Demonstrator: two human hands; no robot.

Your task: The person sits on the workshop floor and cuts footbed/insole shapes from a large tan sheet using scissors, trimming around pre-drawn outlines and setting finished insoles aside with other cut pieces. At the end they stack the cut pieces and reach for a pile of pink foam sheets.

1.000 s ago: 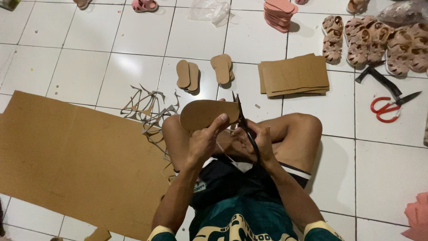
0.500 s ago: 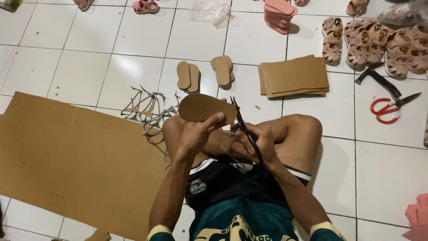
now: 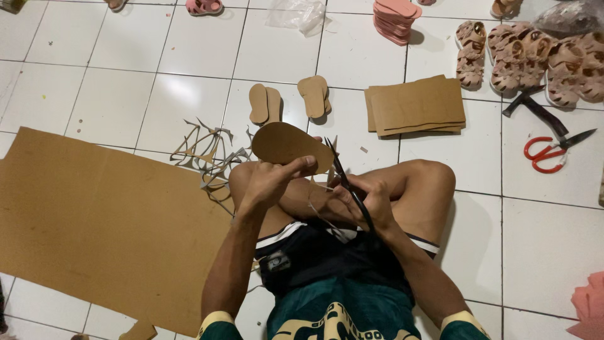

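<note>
Head view. A person sits cross-legged on a white tiled floor (image 3: pixel 189 75). The left hand (image 3: pixel 267 182) pinches a brown sole-shaped cardboard cut-out (image 3: pixel 286 143) by its near edge, thumb laid over the top face and fingers curled beneath, holding it flat above the left knee. The right hand (image 3: pixel 371 198) is clenched round the handles of dark scissors (image 3: pixel 345 179), whose blades point up and away and meet the right edge of the cut-out; whether the blades are parted at the tip cannot be told. Thin offcut strips (image 3: pixel 207 157) lie just left of the cut-out, and a large cardboard sheet (image 3: pixel 107 220) spreads farther left. Beyond the cut-out lie finished cardboard soles (image 3: pixel 289 101); to its right a stack of cut cardboard rectangles (image 3: pixel 415 106), and farther right red-handled scissors (image 3: pixel 550 151), a dark hammer (image 3: pixel 535 107) and a row of tan sandals (image 3: pixel 528 56). As a judgement, a clean trim calls for turning the cut-out into the blades with the left hand while the scissors hold one line, cutting deep in the blades rather than at the tips, and keeping the pinching thumb well apart from the cutting edge.
</note>
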